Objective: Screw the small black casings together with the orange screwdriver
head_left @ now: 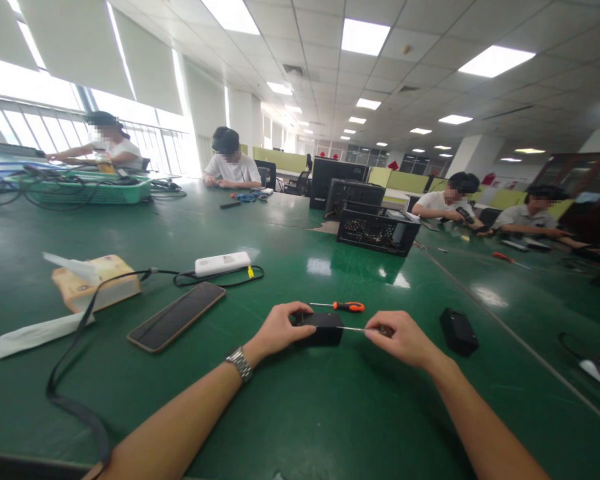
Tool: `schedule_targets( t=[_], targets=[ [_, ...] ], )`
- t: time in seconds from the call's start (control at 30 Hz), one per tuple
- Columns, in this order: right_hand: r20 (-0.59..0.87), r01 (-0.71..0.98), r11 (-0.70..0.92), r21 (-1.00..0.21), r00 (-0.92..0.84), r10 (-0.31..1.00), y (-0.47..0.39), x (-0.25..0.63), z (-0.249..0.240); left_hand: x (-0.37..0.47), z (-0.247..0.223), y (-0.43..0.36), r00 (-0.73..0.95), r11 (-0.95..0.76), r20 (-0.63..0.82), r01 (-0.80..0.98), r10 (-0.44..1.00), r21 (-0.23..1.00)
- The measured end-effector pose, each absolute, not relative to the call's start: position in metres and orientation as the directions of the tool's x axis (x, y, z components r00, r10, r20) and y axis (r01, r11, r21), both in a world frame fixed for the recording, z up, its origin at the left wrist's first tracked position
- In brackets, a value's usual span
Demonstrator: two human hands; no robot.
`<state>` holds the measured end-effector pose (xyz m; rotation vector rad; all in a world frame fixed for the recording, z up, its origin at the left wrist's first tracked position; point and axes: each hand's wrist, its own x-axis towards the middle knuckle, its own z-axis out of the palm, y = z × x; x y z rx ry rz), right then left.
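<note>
My left hand is closed on the left end of a small black box that rests on the green table. In my right hand is a screwdriver, its thin metal shaft pointing left and its tip at the box's right end. My fingers hide most of that handle. Just behind the box lies another screwdriver with an orange and black handle. A second black box sits apart, to the right of my right hand.
Left of my hands lie a phone, a white power strip with a cable and a tissue pack. Farther back are a green basket of cables and an open computer case. Several people sit around the table.
</note>
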<state>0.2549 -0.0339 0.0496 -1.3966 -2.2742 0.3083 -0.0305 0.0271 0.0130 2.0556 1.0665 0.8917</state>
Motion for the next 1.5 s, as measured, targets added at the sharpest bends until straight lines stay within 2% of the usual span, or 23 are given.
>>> schedule_targets(
  t=[0.17,0.3,0.6,0.73,0.83,0.93,1.03,1.13,1.23,1.3,1.37,1.5],
  targets=[
    [0.25,0.804,0.456,-0.382,-0.385,0.888,-0.035,0.255,0.051,-0.03,0.012,0.028,0.438,-0.468,0.281,0.412,0.854,0.782],
    [0.251,0.843,0.441,-0.309,-0.375,0.892,-0.038,0.252,0.055,-0.03,0.011,0.027,0.436,-0.469,0.277,0.431,0.856,0.771],
    [0.344,0.995,0.098,-0.032,-0.081,0.935,-0.064,0.215,0.057,-0.023,0.008,0.024,0.391,-0.484,0.317,0.473,0.864,0.736],
    [0.398,0.997,0.025,0.07,-0.051,0.916,-0.068,0.198,0.05,-0.019,0.006,0.023,0.364,-0.492,0.343,0.501,0.866,0.712],
    [0.402,0.995,0.016,0.095,-0.053,0.914,-0.063,0.188,0.043,-0.016,0.004,0.023,0.339,-0.493,0.361,0.531,0.869,0.689],
    [0.354,0.997,0.016,0.07,-0.04,0.934,-0.057,0.187,0.04,-0.014,0.001,0.023,0.332,-0.501,0.376,0.545,0.865,0.672],
    [0.321,1.0,0.023,-0.016,-0.016,0.947,-0.052,0.2,0.041,-0.015,0.001,0.023,0.332,-0.499,0.373,0.538,0.866,0.68],
    [0.291,0.978,0.11,-0.179,-0.054,0.955,-0.042,0.224,0.039,-0.018,0.004,0.024,0.366,-0.504,0.355,0.5,0.86,0.704],
    [0.252,0.874,0.296,-0.386,-0.209,0.945,-0.029,0.247,0.032,-0.023,0.006,0.026,0.428,-0.521,0.338,0.445,0.838,0.728],
    [0.25,0.797,0.374,-0.474,-0.285,0.925,-0.022,0.253,0.026,-0.026,0.007,0.027,0.459,-0.522,0.322,0.419,0.828,0.743],
    [0.282,0.774,0.4,-0.492,-0.293,0.914,-0.02,0.251,0.023,-0.027,0.007,0.028,0.468,-0.515,0.312,0.407,0.827,0.755],
    [0.388,0.814,0.393,-0.428,-0.228,0.893,-0.023,0.241,0.018,-0.029,0.007,0.028,0.474,-0.504,0.299,0.396,0.828,0.768]
  ],
)
